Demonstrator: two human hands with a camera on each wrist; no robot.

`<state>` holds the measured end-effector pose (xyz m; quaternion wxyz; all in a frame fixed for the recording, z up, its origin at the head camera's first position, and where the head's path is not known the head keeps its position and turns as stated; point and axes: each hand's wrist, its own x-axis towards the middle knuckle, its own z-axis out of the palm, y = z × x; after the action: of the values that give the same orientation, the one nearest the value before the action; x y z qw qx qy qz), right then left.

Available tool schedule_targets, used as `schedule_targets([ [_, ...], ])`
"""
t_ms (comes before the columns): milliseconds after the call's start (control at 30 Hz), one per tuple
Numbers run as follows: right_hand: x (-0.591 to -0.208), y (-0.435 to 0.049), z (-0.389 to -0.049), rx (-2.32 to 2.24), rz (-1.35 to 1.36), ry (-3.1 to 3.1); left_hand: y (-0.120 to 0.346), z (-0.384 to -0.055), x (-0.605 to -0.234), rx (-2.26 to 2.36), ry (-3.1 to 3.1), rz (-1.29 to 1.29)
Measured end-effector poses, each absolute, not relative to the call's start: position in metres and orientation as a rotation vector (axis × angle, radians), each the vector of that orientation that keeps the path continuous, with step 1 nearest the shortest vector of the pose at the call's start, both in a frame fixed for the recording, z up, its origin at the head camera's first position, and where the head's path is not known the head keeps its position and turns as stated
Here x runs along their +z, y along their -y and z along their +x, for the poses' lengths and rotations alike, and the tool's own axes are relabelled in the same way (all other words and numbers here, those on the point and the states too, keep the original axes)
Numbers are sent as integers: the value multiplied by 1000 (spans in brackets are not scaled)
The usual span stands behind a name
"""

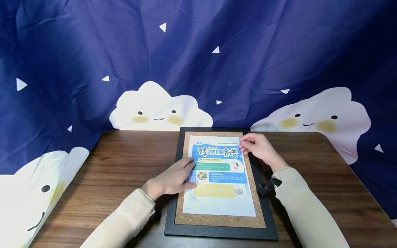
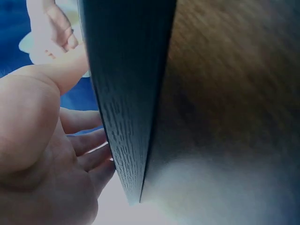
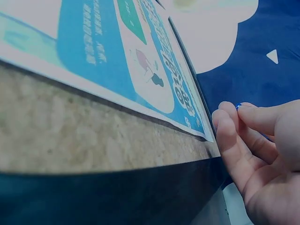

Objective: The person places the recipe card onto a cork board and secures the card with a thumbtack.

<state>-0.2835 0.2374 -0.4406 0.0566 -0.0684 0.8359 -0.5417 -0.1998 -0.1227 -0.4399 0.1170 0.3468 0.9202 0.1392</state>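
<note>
A printed poster [image 1: 218,203] with blue, green and yellow panels lies on a cork board [image 1: 189,219] in a black frame [image 1: 221,232]. My left hand [image 1: 173,177] rests across the left side of the frame, its fingertips on the poster's left edge. In the left wrist view, the spread fingers [image 2: 86,140] reach past the frame's side. At the poster's upper right corner, my right hand [image 1: 255,147] pinches a small blue push pin [image 3: 238,106] between thumb and fingertips. The pin is mostly hidden by the fingers.
The framed board lies on a brown wooden table [image 1: 133,151], near its back edge. Behind hangs a dark blue curtain [image 1: 186,51] with smiling white clouds [image 1: 158,110] and small triangles. A black strap [image 1: 268,186] is on the right wrist.
</note>
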Motion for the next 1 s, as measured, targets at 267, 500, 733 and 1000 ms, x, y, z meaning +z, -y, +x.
schedule_targets([
  [267, -447, -234, -295, -1691, -165, -2491, 121, -199, -440, 395, -2699, 1013],
  [500, -452, -232, -306, -1696, -141, -2469, 123, -199, -441, 423, -2691, 996],
  [733, -452, -234, -312, -1620, -32, -2500, 120, -199, -442, 455, -2670, 997],
  [1000, -442, -229, -319, -1562, -3, -2450, 123, -200, -443, 478, -2663, 986],
])
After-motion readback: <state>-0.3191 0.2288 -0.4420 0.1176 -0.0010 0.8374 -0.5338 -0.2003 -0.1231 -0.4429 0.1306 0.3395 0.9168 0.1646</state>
